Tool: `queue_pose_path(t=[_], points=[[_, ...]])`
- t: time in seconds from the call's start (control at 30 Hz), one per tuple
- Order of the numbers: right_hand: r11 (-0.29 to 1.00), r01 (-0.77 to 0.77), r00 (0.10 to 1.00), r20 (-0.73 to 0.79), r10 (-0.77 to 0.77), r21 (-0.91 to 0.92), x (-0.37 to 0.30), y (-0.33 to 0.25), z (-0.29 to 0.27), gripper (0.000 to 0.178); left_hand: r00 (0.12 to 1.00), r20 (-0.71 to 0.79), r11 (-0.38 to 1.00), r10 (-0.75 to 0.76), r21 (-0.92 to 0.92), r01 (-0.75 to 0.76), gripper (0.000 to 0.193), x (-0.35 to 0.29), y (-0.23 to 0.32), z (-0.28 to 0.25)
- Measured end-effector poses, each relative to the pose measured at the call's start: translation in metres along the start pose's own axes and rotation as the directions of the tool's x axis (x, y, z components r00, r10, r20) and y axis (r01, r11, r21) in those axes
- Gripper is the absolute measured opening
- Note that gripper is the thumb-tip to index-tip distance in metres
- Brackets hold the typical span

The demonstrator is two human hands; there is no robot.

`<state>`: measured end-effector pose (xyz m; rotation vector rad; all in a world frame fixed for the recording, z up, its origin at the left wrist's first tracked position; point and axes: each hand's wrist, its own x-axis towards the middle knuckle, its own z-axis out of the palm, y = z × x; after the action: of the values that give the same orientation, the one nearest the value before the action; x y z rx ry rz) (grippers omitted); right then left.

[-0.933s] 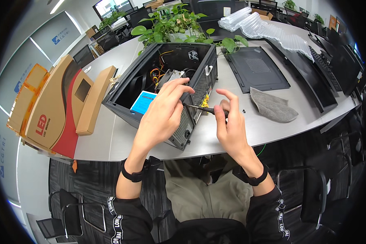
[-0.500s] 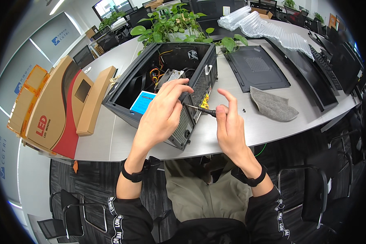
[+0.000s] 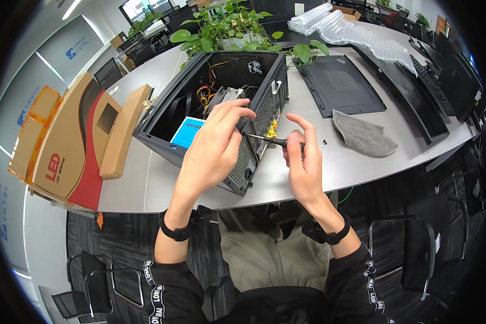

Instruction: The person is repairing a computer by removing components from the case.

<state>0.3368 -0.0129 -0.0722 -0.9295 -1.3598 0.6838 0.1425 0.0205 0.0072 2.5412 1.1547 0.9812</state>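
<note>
An open black computer case (image 3: 237, 175) lies on its side, with coloured cables and a bright blue rectangular piece (image 3: 187, 133) visible inside. Over its near right edge arches my left hand (image 3: 213, 143), fingers stretched and thumb apart, seemingly resting by the slots; what lies under the palm is hidden. My right hand (image 3: 306, 164) grips a screwdriver (image 3: 278, 141) between thumb and fingers, its index finger raised. The thin metal shaft points left at the case's rear panel, close to my left thumb. Whether the tip sits in a screw is too small to tell.
Small black screws (image 3: 324, 142) lie right of my right hand, near a grey felt cloth (image 3: 364, 135). Behind are a black side panel (image 3: 340, 83), a curved monitor (image 3: 410, 102) and a potted plant (image 3: 221, 32). Cardboard boxes (image 3: 65, 146) stand at left.
My right hand has shifted slightly left, and its grip on the screwdriver handle has turned a little. My left hand stays at the case edge.
</note>
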Motion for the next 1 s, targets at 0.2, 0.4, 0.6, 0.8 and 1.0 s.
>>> queue_pose_path(t=[0.2,0.4,0.6,0.8,1.0], points=[[0.997,-0.035,0.998,0.054,0.039,-0.074,0.000,0.000,-0.008,0.039,1.000,-0.015,1.000,-0.009,0.007,0.010,0.038,0.001,0.003,0.001],[0.791,0.457,0.886,0.131,-0.444,-0.408,-0.001,0.005,-0.006,0.051,1.000,-0.025,1.000,-0.009,0.025,0.010,0.038,0.000,0.000,0.000],[0.980,0.138,0.989,0.067,-0.130,-0.140,0.002,0.000,-0.011,0.040,0.999,-0.024,0.999,-0.025,0.023,0.026,0.037,0.001,0.003,0.001],[0.985,-0.110,0.973,0.187,0.135,-0.137,0.002,-0.005,-0.013,0.040,1.000,-0.009,0.999,-0.026,0.022,0.026,0.036,0.000,0.004,0.000],[0.564,0.670,0.731,0.295,-0.615,-0.483,0.016,0.012,-0.023,0.052,1.000,0.008,0.999,-0.013,0.041,0.012,0.034,0.002,0.002,0.000]])
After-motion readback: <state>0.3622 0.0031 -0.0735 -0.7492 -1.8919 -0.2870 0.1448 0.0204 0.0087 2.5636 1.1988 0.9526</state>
